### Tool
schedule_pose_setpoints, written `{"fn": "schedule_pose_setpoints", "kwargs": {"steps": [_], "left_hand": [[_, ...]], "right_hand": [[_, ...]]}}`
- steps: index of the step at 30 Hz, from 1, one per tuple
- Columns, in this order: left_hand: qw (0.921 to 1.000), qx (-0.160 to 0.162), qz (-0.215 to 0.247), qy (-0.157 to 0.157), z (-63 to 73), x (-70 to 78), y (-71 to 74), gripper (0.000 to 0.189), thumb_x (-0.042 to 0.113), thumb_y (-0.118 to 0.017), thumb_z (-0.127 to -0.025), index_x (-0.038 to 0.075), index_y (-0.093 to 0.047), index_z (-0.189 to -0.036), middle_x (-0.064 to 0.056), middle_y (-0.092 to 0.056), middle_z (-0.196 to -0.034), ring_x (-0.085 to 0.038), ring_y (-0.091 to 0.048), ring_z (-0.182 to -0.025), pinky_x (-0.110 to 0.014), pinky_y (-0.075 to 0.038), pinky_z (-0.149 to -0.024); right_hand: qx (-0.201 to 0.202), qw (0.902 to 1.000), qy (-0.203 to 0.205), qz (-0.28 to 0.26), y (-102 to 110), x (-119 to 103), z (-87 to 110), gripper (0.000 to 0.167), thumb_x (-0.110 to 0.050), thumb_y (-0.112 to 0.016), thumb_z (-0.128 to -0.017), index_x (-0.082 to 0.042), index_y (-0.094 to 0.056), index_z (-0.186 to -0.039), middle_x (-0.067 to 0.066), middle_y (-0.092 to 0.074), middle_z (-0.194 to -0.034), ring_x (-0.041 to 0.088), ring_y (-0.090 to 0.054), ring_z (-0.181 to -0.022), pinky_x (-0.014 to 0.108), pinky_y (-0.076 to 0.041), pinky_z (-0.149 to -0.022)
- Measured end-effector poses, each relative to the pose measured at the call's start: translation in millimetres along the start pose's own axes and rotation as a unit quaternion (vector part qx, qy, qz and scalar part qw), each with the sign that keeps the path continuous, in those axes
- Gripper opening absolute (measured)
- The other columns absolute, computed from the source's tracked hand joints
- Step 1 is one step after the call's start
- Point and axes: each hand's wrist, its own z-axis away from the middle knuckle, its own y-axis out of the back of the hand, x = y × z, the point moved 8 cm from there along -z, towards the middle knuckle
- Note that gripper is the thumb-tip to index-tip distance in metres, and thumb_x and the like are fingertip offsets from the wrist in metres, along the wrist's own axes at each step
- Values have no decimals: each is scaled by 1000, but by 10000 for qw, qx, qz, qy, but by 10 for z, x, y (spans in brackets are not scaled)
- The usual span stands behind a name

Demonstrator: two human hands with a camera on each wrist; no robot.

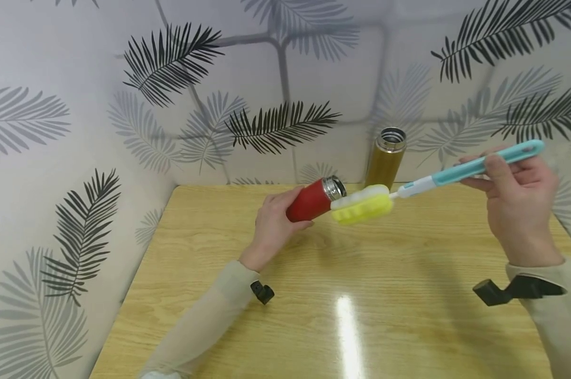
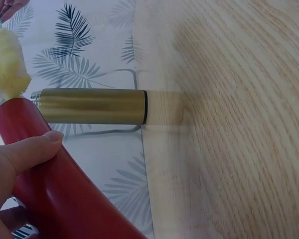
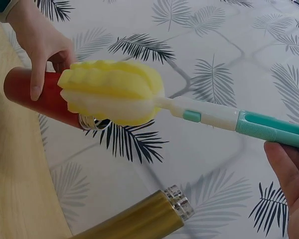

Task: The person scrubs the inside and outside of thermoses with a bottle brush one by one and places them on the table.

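My left hand (image 1: 277, 223) grips a red thermos flask (image 1: 309, 202) that is tilted, its bare steel mouth pointing up and to the right. In my right hand (image 1: 522, 205) is a bottle brush (image 1: 461, 172) with a teal and white handle, pinched between thumb and fingers. The brush's yellow and white sponge head (image 3: 112, 92) is close to the flask's mouth; in the right wrist view it overlaps the mouth, and whether they touch I cannot tell. The left wrist view shows my thumb lying along the red flask (image 2: 65, 184).
A gold thermos flask (image 1: 385, 160), lidless, stands upright at the table's back edge, behind the sponge head. The wooden table (image 1: 285, 316) meets a wall (image 1: 247, 68) covered in leaf-patterned material. Light glares off the tabletop near the front.
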Motion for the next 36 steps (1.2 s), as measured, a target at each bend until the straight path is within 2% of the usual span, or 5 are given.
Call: {"fn": "schedule_pose_setpoints", "kwargs": {"steps": [7,14,20,26,36], "left_hand": [[9998,-157,-63,-87,25,40,-37,76,26,-92,-81,16,-59,-149,-6,-67,-141,-31,-56,-122,-54,-49,-99],[9996,-267,-20,-124,46,67,-81,75,25,-92,-81,17,-59,-148,-4,-66,-142,-30,-57,-121,-54,-50,-98],[9987,-433,-27,-263,63,130,-117,75,25,-92,-82,18,-60,-148,-4,-66,-142,-30,-58,-121,-53,-50,-97],[9981,-462,-31,-405,83,161,-142,76,25,-94,-79,17,-61,-147,-5,-67,-141,-29,-60,-118,-52,-51,-98],[9972,-543,211,-466,103,173,-158,76,23,-93,-80,16,-60,-148,-7,-67,-140,-29,-60,-117,-51,-50,-100]], "right_hand": [[97,9993,174,-328,-40,-5,-21,13,13,-57,-100,25,-58,-101,25,-71,-91,36,-75,-93,40,-63,-76],[308,9982,284,-422,-40,11,-35,14,11,-61,-98,25,-59,-102,26,-70,-93,37,-75,-93,40,-63,-77],[425,9981,385,-245,-9,31,-67,12,10,-63,-98,21,-59,-101,28,-73,-95,36,-75,-93,40,-63,-78],[447,9976,522,-92,29,52,-89,14,9,-65,-97,22,-59,-99,26,-73,-91,36,-75,-93,39,-62,-78],[601,9957,546,451,143,73,-87,11,9,-62,-99,20,-59,-97,21,-74,-90,30,-76,-93,34,-62,-78]]}}
